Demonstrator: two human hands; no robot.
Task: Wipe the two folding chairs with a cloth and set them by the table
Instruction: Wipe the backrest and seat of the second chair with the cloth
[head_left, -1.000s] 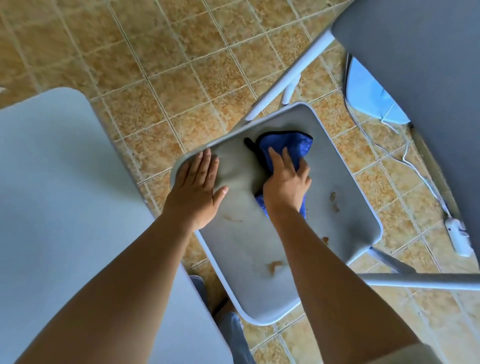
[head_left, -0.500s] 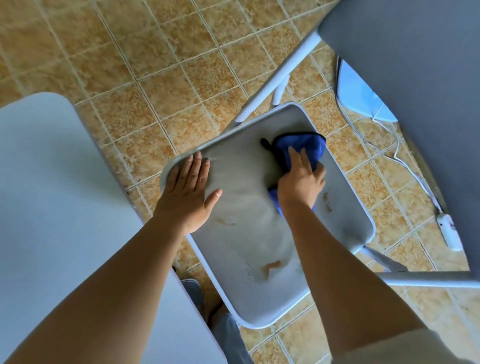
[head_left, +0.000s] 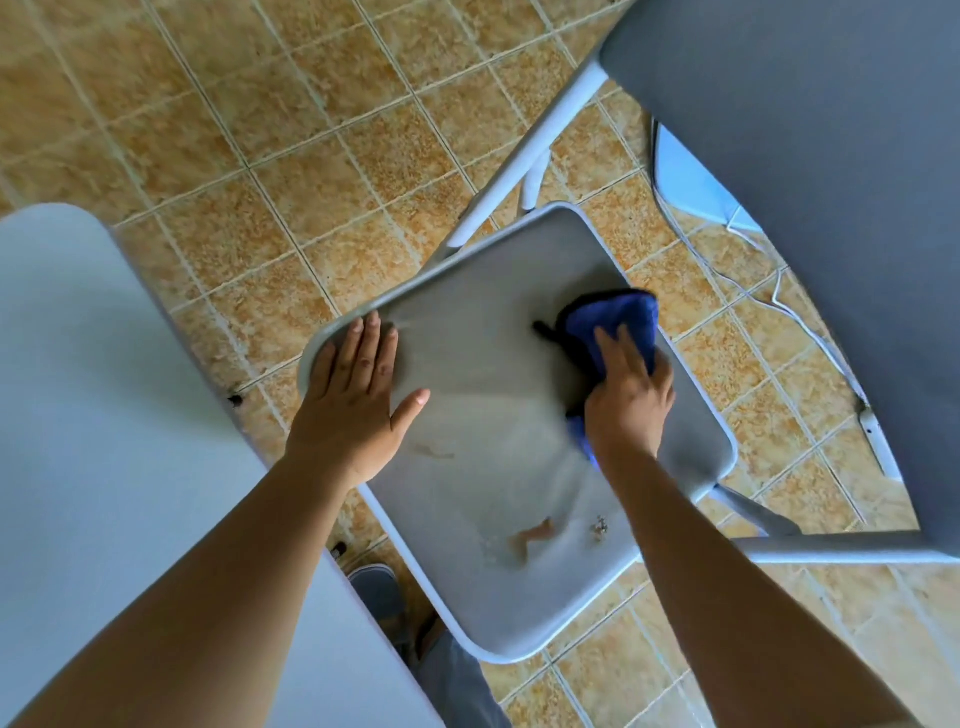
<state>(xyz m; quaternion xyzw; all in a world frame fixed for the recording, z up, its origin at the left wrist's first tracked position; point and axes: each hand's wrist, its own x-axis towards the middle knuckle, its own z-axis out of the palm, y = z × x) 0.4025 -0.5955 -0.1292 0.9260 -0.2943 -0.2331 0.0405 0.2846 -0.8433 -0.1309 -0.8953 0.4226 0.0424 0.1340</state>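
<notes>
A grey folding chair seat (head_left: 498, 483) fills the middle of the view, with its dark backrest (head_left: 810, 156) at the upper right. Brown stains (head_left: 532, 535) mark the near part of the seat. My right hand (head_left: 626, 395) presses a blue cloth (head_left: 618, 317) flat on the seat's far right corner, fingers spread over it. At the seat's left edge my left hand (head_left: 358, 395) rests flat, fingers straight. A white table (head_left: 104, 415) lies at the left.
The floor is tan tile (head_left: 260, 130). White chair legs (head_left: 524, 161) run up from the seat. A white cable and power strip (head_left: 878, 447) trail on the floor at the right, beside a pale blue object (head_left: 685, 192). My foot (head_left: 374, 592) shows under the seat.
My right hand has slid the blue cloth to the right across the seat, toward its far right corner. My left hand has stayed flat at the left edge.
</notes>
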